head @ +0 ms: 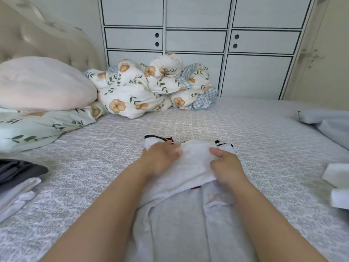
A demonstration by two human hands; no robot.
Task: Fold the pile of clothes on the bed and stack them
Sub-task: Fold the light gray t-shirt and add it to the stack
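Two hands on (seemingly folded) garment

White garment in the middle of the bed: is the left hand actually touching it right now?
Touching. The head view shows the left hand lying flat on the white garment, fingers spread over its upper left part with no gap visible.

At the bed's far edge, a bunched floral duvet, cream with orange blooms and a blue gingham lining. At the far left corner, a pale pink pillow stacked on a mint leaf-print pillow. Behind those, a tufted beige headboard. Beyond the far edge, a white panelled wardrobe with dark trim and round finger holes. Over the mattress, a grey patterned cover.
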